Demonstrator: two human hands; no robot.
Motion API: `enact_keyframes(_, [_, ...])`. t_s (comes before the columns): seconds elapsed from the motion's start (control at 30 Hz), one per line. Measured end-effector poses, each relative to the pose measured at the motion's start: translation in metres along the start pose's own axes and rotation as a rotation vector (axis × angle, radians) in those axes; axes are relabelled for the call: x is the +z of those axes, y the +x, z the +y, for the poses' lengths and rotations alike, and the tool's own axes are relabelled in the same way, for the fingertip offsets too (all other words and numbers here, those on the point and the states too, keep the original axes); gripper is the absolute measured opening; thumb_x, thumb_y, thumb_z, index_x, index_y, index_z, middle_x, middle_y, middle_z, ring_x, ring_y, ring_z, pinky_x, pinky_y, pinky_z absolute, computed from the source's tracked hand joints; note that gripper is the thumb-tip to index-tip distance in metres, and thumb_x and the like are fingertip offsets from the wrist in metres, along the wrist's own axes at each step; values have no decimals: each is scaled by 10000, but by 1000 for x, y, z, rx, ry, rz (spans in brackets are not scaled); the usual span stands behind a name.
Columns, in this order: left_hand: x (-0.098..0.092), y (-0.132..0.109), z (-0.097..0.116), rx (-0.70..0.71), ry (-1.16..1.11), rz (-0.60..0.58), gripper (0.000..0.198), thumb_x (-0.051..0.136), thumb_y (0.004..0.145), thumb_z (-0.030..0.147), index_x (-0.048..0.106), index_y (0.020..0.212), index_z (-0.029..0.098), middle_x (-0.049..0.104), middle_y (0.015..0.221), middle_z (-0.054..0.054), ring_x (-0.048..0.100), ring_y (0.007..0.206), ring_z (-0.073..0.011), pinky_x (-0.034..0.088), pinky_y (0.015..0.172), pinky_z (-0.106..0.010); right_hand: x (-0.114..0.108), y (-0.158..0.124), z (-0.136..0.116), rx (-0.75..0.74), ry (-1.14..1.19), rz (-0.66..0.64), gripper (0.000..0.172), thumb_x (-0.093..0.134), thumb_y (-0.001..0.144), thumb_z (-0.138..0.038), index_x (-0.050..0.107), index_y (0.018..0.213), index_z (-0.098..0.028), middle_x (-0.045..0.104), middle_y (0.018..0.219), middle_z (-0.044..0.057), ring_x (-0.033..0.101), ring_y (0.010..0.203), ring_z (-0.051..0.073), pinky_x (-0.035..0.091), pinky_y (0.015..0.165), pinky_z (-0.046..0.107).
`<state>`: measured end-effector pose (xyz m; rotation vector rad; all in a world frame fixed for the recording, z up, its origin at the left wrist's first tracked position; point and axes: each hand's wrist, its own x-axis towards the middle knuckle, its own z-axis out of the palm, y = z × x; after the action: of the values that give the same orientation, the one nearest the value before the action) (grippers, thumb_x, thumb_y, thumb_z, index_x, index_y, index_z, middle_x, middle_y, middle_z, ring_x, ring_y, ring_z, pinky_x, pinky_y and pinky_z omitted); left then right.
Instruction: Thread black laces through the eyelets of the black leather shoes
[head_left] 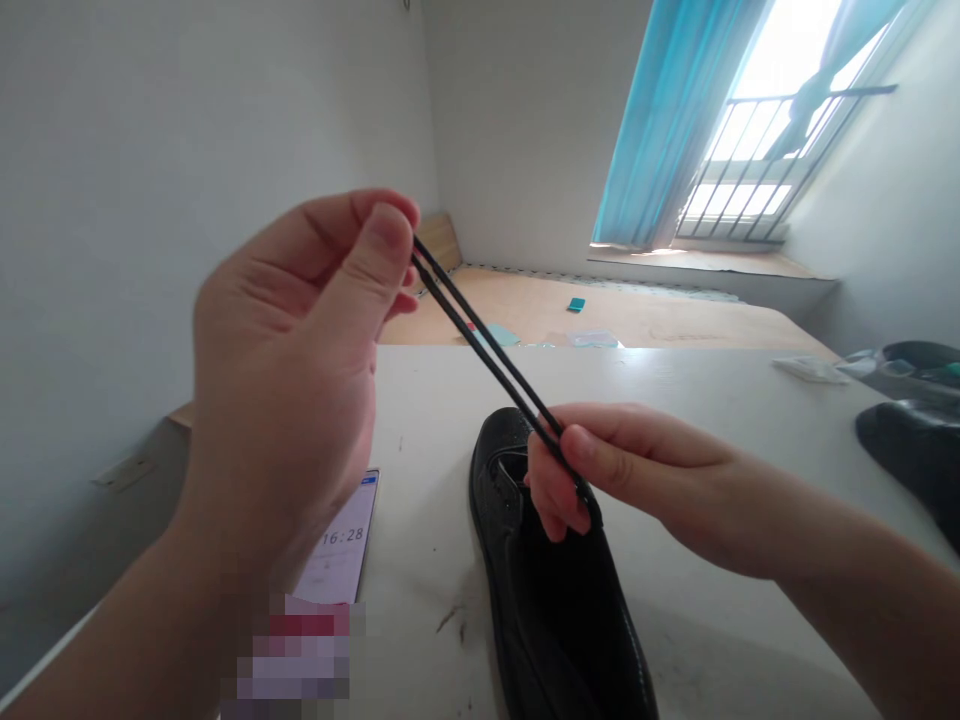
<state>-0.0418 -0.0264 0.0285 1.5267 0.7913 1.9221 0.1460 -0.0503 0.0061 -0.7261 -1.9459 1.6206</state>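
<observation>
A thin black shoelace [480,345], doubled into two strands, runs taut on a slant between my hands. My left hand [307,300] pinches its upper end between thumb and forefinger. Lower down, my right hand [600,465] grips the other part, with a short bit of lace hanging past the fingers. Under that hand a black leather shoe [502,600] sits upright on the white table [712,440], toe pointing away from me and its opening facing up. My right fingers hide part of the shoe's tongue area.
A phone [349,535] showing 16:28 lies left of the shoe, partly behind my left wrist. Another black shoe [911,450] is at the right edge, near clear plastic packaging [814,370]. Beyond the table is a wooden surface [675,325] with a small teal item [576,304].
</observation>
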Motion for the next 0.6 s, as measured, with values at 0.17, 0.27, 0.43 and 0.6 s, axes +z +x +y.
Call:
enact_keyframes(0.17, [1, -6, -15, -71, 273, -290, 225, 594, 851, 199, 575, 1074, 210, 608, 934, -6, 578, 855, -151, 471, 740, -287, -1, 7, 6, -44, 254, 181, 354, 441, 977, -408, 472, 714, -173, 350, 631, -46, 312, 551, 82, 286, 522, 219])
enact_keyframes(0.27, [1, -16, -16, -98, 598, -420, 448, 609, 829, 307, 404, 1214, 201, 539, 1127, -59, 544, 1017, -212, 468, 763, -318, -4, 13, 13, 6, 496, 353, 302, 505, 951, -363, 481, 720, -168, 263, 606, -62, 205, 521, 78, 203, 463, 192])
enact_keyframes(0.43, [7, -35, 3, 16, 785, -809, 194, 557, 859, 282, 469, 1016, 210, 576, 1045, -49, 539, 992, -226, 449, 838, -361, -16, 23, 28, 86, 790, 505, 283, 455, 961, -265, 465, 695, -169, 208, 553, -82, 146, 470, 77, 177, 417, 176])
enact_keyframes(0.6, [18, -58, 4, 162, 839, -1256, 92, 569, 871, 263, 612, 914, 193, 671, 934, -47, 596, 926, -235, 443, 861, -371, -22, 26, 33, 76, 893, 582, 276, 401, 966, -185, 433, 692, -176, 152, 542, -92, 96, 450, 80, 139, 398, 178])
